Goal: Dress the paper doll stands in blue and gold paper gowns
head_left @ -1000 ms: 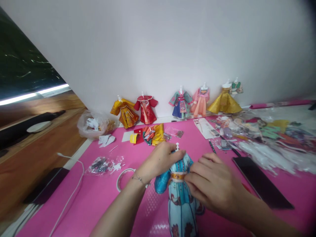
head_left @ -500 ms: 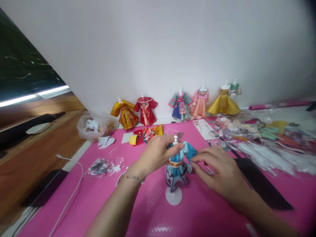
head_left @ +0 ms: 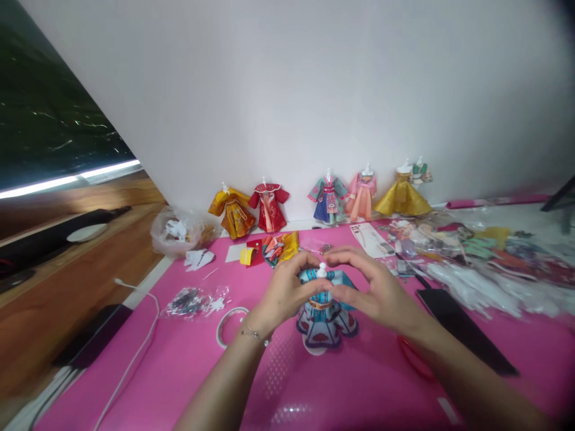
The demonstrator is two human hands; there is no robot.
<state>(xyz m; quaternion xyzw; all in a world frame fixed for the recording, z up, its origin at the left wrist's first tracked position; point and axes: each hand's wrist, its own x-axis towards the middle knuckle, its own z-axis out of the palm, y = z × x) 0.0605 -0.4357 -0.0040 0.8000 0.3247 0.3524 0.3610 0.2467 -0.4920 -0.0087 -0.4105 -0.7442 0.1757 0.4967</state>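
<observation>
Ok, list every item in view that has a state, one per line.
Blue paper dress on white stand: upright, held at the shoulders.
Left hand: gripping dress.
Right hand: gripping dress.
Five small paper dresses: standing along wall.
Black phone: flat, screen dark.

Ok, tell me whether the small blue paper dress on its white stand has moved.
Yes. The blue paper dress now stands upright, farther back, toward the dresses along the wall.

Dressed paper-doll stands: seven total, six along wall [head_left: 329, 197], one blue dress [head_left: 324, 311] between two hands. One white ring [head_left: 224, 326], one black tablet [head_left: 462, 329] (packets too jumbled to count).
</observation>
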